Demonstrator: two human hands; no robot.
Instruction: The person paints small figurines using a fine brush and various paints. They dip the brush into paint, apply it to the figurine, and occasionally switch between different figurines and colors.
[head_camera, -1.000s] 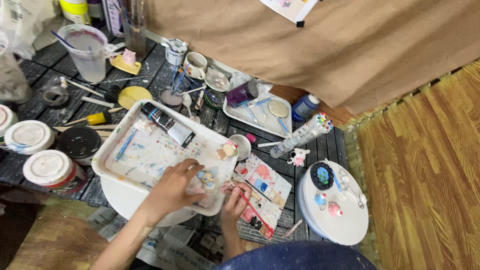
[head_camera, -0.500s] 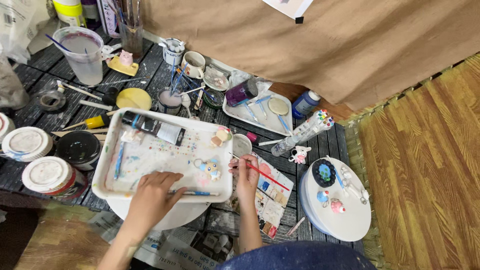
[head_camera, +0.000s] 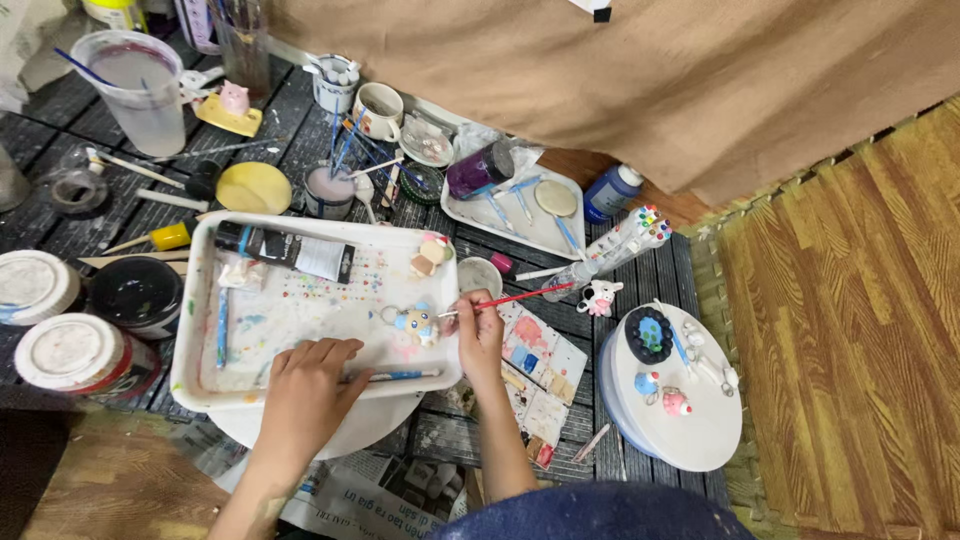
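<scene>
Painting a small figurine on a white tray, on a dark slatted table crowded with paint gear.

The right hand (head_camera: 481, 335) pinches a red-handled brush (head_camera: 510, 299); its long axis runs from the tip at lower left, near the pale blue figurine (head_camera: 415, 322), up to the right over the tray's edge. The left hand (head_camera: 312, 385) lies flat, fingers loose, on the white tray (head_camera: 205, 330), just beside a blue-handled brush (head_camera: 400, 376). A black paint tube with a white label (head_camera: 285, 250) lies along the tray's far side. Two white-lidded jars (head_camera: 62, 352) stand to the left, a blue bottle (head_camera: 610, 192) at the back right by a brown cloth (head_camera: 600, 80). Wood-pattern floor mats (head_camera: 850, 320) lie to the right.
</scene>
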